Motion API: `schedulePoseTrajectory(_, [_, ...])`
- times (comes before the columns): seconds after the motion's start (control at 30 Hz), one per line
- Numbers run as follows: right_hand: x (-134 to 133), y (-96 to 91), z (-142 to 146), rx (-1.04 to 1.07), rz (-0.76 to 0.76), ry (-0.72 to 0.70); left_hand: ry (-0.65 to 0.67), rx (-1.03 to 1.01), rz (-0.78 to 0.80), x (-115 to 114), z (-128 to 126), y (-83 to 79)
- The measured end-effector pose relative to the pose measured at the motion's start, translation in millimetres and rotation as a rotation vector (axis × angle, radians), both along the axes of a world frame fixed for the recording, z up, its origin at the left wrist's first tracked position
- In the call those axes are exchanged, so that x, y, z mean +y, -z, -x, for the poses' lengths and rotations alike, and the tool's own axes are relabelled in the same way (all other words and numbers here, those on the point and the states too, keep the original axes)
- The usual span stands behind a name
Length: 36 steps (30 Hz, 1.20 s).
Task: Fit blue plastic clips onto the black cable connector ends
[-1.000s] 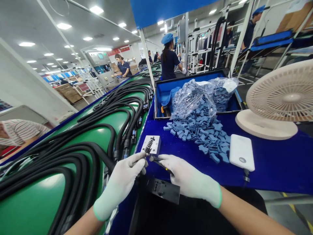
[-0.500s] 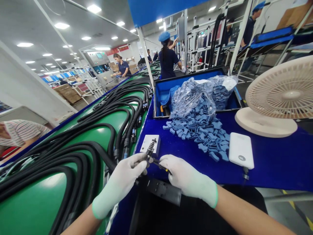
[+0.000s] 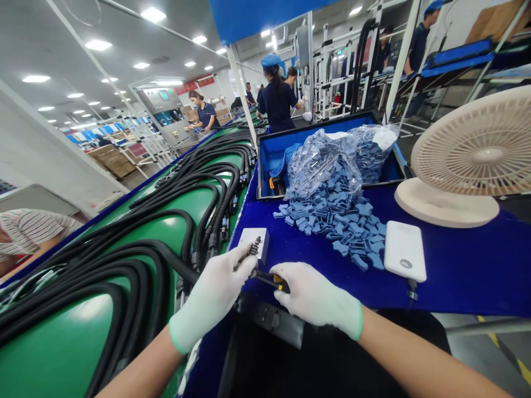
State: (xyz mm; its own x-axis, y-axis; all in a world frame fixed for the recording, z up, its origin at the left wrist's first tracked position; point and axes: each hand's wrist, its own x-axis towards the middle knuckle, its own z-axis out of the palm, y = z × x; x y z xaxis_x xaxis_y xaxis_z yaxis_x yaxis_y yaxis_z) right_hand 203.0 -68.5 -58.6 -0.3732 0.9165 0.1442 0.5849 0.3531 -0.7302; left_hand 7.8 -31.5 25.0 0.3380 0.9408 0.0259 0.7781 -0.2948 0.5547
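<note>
My left hand [image 3: 218, 290], in a white glove, is closed around a small dark connector [image 3: 256, 246] with a ribbed, coil-like end pointing up. Its lower part is hidden by my fingers. A slim tool with a black and yellow handle [image 3: 281, 284] is gripped in my gloved right hand [image 3: 313, 296]; its dark front end reaches left to my left fingertips. Whether the tool touches the connector I cannot tell. Just behind the connector stands a white block [image 3: 260, 235] with small holes. Below both hands lies a black bracket-like piece [image 3: 282, 326].
Thick black hoses [image 3: 161, 251] lie curved across the green surface [image 3: 41, 354] at left. Loose blue clips [image 3: 332, 218] spill from plastic bags by a black-edged bin [image 3: 269, 196]. A white power bank [image 3: 404, 249] and a beige fan [image 3: 448, 207] stand right. Co-workers are farther back.
My left hand has shifted slightly right and up, and its fingers cover more of the connector. More of the tool's yellow handle shows in my right hand. The view has shifted slightly.
</note>
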Motion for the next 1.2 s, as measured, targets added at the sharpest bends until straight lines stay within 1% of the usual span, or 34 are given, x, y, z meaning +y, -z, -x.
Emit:
schedulePoseTrajectory(0.13, [10.7,14.7,6.8,-0.058,-0.057,0.030,-0.061,-0.090,0.015,-1.4,-1.6,5.1])
schedulePoseTrajectory(0.2, [12.4,18.3,7.9,-0.057,-0.072,0.043,-0.069,-0.129,0.022,-0.5,-3.0,7.0])
schedulePoseTrajectory(0.27, [10.7,16.5,3.8,-0.033,-0.083,0.014,-0.065,-0.174,0.050,1.7,-3.1,8.9])
schedulePoseTrajectory(0.33, [7.2,11.2,-5.8,-0.021,-0.103,-0.062,-0.079,-0.268,0.077,5.2,-1.8,11.5])
schedulePoseTrajectory(0.37, [5.5,8.2,-11.9,-0.036,-0.114,-0.086,-0.099,-0.329,0.078,7.4,-0.8,12.8])
schedulePoseTrajectory(0.4, [4.1,5.5,-18.4,-0.073,-0.129,-0.079,-0.124,-0.391,0.074,9.6,0.3,14.0])
schedulePoseTrajectory(0.47, [1.5,2.3,-30.0,-0.181,-0.175,0.029,-0.159,-0.494,0.073,13.6,2.4,15.2])
schedulePoseTrajectory(0.53, [-2.9,1.9,-36.4,-0.225,-0.208,0.132,-0.150,-0.561,0.118,14.9,4.0,14.5])
schedulePoseTrajectory(0.57, [-6.5,2.5,-36.7,-0.184,-0.198,0.128,-0.134,-0.585,0.145,14.1,4.5,14.0])
schedulePoseTrajectory(0.63, [-16.0,4.5,-30.9,0.034,-0.090,0.054,-0.107,-0.597,0.174,10.0,5.5,13.9])
schedulePoseTrajectory(0.7, [-25.6,6.3,-19.1,0.356,0.097,0.016,-0.051,-0.532,0.155,4.6,7.4,16.9])
schedulePoseTrajectory(0.73, [-28.9,6.6,-12.4,0.523,0.184,0.022,0.012,-0.468,0.127,2.4,9.1,19.7])
schedulePoseTrajectory(0.77, [-30.8,6.6,-6.2,0.668,0.245,0.044,0.100,-0.399,0.090,1.1,11.1,23.1])
schedulePoseTrajectory(0.8, [-31.1,6.1,-1.1,0.775,0.275,0.065,0.201,-0.337,0.048,0.7,13.5,26.8])
schedulePoseTrajectory(0.83, [-30.0,5.2,2.5,0.834,0.277,0.073,0.298,-0.287,0.007,1.2,16.0,30.2])
schedulePoseTrajectory(0.9, [-25.0,2.9,5.1,0.826,0.225,0.078,0.435,-0.225,-0.047,4.0,20.2,34.9])
schedulePoseTrajectory(0.93, [-21.9,1.7,4.6,0.787,0.196,0.083,0.466,-0.205,-0.062,5.6,21.4,35.6])
schedulePoseTrajectory(1.0, [-16.3,-0.3,1.5,0.732,0.167,0.077,0.480,-0.172,-0.089,7.7,21.5,33.8])
schedulePoseTrajectory(1.1, [-11.4,-3.4,-3.1,0.728,0.168,0.053,0.471,-0.170,-0.125,6.8,16.8,27.6])
schedulePoseTrajectory(1.2, [-10.6,-7.8,-5.3,0.738,0.181,0.018,0.518,-0.143,-0.175,4.1,12.3,25.0])
